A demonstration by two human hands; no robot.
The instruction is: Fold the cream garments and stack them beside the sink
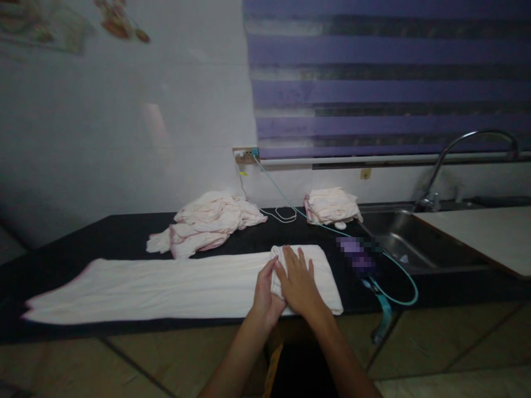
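Note:
A long white cloth (pixel 174 284) with a pinkish edge lies along the front of the black counter. Its right end is folded over. My left hand (pixel 265 290) is at the bunched edge of that fold, its thumb pointing up and the cloth in its grasp; its other fingers are partly hidden. Flat on the folded part rests my right hand (pixel 299 284), its fingers stretched out and somewhat apart, close against the left hand.
Behind the cloth is a crumpled heap of pale cloth (pixel 211 221). A folded pale stack (pixel 333 205) sits near the wall. To the right lie a blurred purple phone-like item (pixel 357 256) on a teal cable, a steel sink (pixel 415 243), a faucet (pixel 440 160) and a white board (pixel 489 235).

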